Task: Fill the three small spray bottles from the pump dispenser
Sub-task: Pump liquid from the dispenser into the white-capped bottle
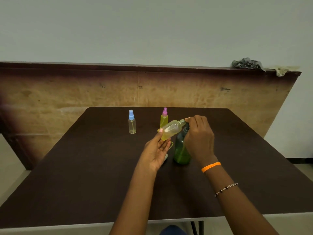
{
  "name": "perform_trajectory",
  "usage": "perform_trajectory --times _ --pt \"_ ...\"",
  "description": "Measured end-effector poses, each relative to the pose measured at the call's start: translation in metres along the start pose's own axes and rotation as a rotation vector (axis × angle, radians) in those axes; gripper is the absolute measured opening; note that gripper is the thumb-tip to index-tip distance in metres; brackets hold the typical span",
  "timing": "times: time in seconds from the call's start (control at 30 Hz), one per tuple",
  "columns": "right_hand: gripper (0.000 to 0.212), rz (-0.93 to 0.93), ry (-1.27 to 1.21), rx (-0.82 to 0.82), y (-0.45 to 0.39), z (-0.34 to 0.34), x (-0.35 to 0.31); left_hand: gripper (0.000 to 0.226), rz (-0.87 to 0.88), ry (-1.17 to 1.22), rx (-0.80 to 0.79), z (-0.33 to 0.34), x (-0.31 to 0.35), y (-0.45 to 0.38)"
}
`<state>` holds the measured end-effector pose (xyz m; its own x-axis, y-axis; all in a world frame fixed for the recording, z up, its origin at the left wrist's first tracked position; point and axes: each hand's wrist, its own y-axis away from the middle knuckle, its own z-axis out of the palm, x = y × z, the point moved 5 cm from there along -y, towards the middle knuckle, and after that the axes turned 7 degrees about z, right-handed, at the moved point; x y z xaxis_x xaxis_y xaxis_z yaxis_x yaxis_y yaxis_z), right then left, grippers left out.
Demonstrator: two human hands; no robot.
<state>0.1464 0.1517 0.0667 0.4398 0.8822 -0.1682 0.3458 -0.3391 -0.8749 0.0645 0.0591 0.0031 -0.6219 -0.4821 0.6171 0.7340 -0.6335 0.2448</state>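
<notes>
Now uncapped bottle (171,129) tilted between hands, over dispenser (181,150).

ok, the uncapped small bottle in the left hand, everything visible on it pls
The uncapped small bottle is clear, yellow-tinted plastic, round-shouldered, with a bare threaded neck and no spray head. It is tilted nearly horizontal, neck pointing right toward the top of the green pump dispenser. A little yellowish liquid seems pooled at its lower end. The left hand holds its base in the fingertips; the right hand is at the neck, over the dispenser's pump.
</notes>
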Motion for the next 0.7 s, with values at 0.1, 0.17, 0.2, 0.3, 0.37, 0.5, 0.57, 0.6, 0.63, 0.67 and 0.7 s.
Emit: perform_trajectory --times 0.1,0.17,0.2,0.3,0.37,0.5,0.57,0.6,0.63,0.67,0.7 --pt "0.031 0.013 -0.004 0.010 0.000 -0.001 -0.001 0.024 0.001 0.003 0.006 0.000 -0.002 -0.002" --pt "0.032 0.041 -0.020 0.063 0.011 0.004 0.000 0.021 -0.002 0.003 0.007 -0.001 -0.004 -0.004" --pt "0.032 0.046 -0.026 0.084 0.016 0.007 0.001 0.019 -0.005 0.000 0.008 -0.002 -0.004 -0.004" --pt "0.028 0.037 -0.038 0.097 0.017 0.008 0.000 0.016 -0.013 0.000 0.012 -0.003 -0.003 -0.002" --pt "0.026 0.039 -0.041 0.065 0.008 0.003 -0.001 0.017 -0.013 0.000 0.010 -0.002 -0.002 -0.002" --pt "0.031 0.038 -0.050 -0.028 -0.007 -0.005 0.000 0.018 -0.008 0.008 -0.004 0.000 0.000 -0.001" --pt "0.032 0.071 -0.084 0.000 -0.002 -0.002 0.002 0.018 -0.006 0.012 0.005 0.000 -0.001 -0.002" --pt "0.031 0.098 -0.102 0.020 0.004 0.002 0.004 0.018 -0.007 0.012 0.009 0.000 -0.002 -0.003" --pt "0.029 0.124 -0.109 0.040 0.011 0.006 0.005 0.017 -0.008 0.011 0.012 -0.001 -0.003 -0.003" --pt "0.029 0.143 -0.109 0.057 0.017 0.010 0.007 0.016 -0.010 0.011 0.015 -0.002 -0.004 -0.003" --pt "0.028 0.154 -0.107 0.065 0.019 0.013 0.008 0.016 -0.010 0.014 0.018 -0.003 -0.004 -0.003"
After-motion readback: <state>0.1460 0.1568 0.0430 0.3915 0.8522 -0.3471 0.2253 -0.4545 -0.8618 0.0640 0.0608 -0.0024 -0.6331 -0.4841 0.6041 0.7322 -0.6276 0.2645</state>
